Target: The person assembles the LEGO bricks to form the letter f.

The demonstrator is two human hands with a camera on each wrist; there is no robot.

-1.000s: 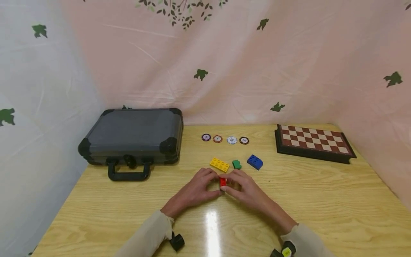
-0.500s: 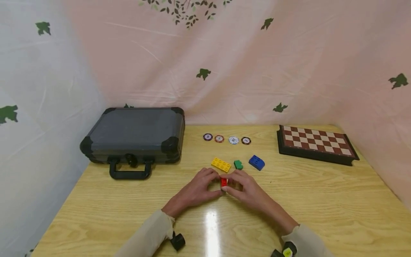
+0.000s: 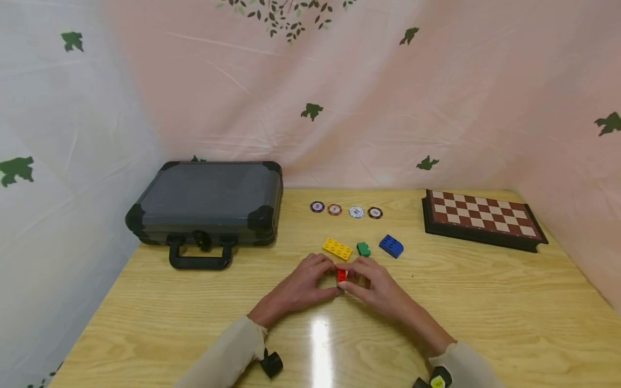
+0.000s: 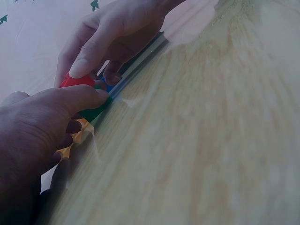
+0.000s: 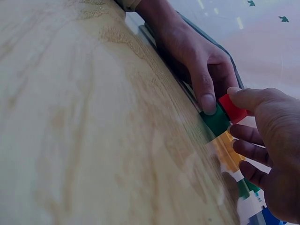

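Note:
Both hands meet at the middle of the table over two toy building bricks. My right hand [image 3: 375, 285] pinches a red brick [image 3: 342, 275] between thumb and forefinger. Just below it, my left hand [image 3: 302, 286] grips a green brick [image 5: 216, 121] low at the table, its thumb against the near side. Red and green appear to touch; whether their studs are joined I cannot tell. From the head view the gripped green brick is mostly hidden. Just beyond the hands lie a yellow brick [image 3: 337, 249], a small green brick [image 3: 363, 249] and a blue brick [image 3: 391, 246].
A grey case [image 3: 213, 196] with a black handle [image 3: 200, 263] stands at the back left. Several poker chips [image 3: 356, 212] lie in a row at the back. On the right is a chessboard box [image 3: 482, 215]. A patterned cloth [image 3: 310, 64] hangs behind the table [image 3: 485, 307].
The head view has swung slightly left, so everything sits a little further right in it. Both hands keep their hold, with no clear movement of the bricks.

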